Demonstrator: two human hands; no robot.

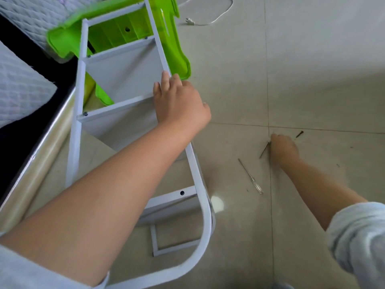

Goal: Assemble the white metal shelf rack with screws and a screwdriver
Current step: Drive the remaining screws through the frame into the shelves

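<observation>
The white metal shelf rack stands tilted in front of me, its shelves screwed to two side rails. My left hand grips the right side rail at the middle shelf. Down on the floor, my right hand has its fingers curled around a thin dark metal piece next to the tile joint. A screwdriver with a clear handle lies on the tiles to the left of that hand. One dark screw lies just beyond it.
A green plastic stool lies behind the rack's top. A white cable with a plug runs across the floor at the back. A bed with quilted cover and a shiny frame edge is at the left.
</observation>
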